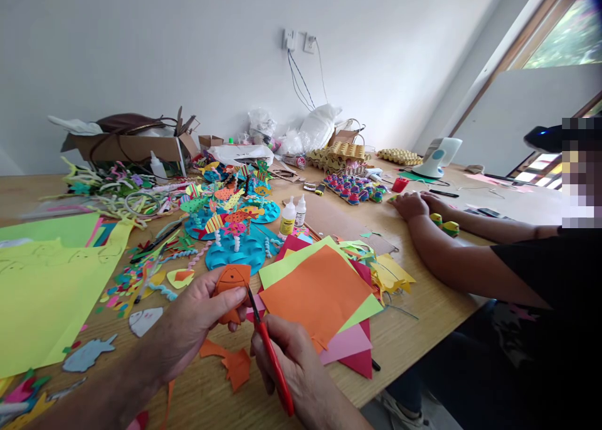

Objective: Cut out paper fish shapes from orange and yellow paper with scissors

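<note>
My left hand [207, 314] pinches an orange paper fish [232, 277] with a drawn eye and dark outline. In my right hand [286, 355] are red-handled scissors [275, 373], whose dark blades meet the fish's right edge. Orange paper scraps [235, 364] lie on the table just below my left hand. To the right of the fish, an orange sheet [317, 292] tops a pile of lime, pink and red paper. Left of my wrist rest a grey-blue fish cutout [89, 353] and a whitish fish cutout [145, 321].
Blue bases [235, 251] with colourful paper fish stand ahead, beside glue bottles [288, 215]. Yellow-green sheets [56, 304] cover the left side. Farther back are a cardboard box [129, 151] and egg cartons [338, 157]. A co-worker's hands [414, 204] rest at the right.
</note>
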The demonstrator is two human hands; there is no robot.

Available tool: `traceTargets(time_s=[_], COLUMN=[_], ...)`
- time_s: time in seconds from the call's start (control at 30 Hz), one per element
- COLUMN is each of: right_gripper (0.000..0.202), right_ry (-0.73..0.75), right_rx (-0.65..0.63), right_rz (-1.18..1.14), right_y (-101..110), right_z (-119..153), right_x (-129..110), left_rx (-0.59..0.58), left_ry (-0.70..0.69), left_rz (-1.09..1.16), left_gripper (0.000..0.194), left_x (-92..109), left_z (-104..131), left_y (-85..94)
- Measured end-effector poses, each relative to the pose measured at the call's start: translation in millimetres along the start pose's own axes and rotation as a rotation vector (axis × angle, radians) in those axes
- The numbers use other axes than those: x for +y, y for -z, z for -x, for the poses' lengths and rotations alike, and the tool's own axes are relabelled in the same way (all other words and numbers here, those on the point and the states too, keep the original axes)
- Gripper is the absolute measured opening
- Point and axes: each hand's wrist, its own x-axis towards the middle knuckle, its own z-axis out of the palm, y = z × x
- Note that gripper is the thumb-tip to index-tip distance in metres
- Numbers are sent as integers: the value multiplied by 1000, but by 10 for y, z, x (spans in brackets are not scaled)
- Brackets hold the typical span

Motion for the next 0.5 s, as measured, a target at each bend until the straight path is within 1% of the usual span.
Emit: traceTargets(time_s=[0.2,0.33,0.5], right_gripper=[29,31,32], right_ry=[-9,-17,-17], right_rx=[0,1,-10], right_rz=[17,42,66], right_y=[3,16,33], right_z=[-5,6,18], right_x=[18,29,-12], left_rx=[13,0,-17], left_ry=[-2,2,21], left_rz=[-46,-40,-34], left_gripper=[9,10,9], left_x=[-5,-5,1], left_z=[-37,-55,-44], left_y=[6,4,23])
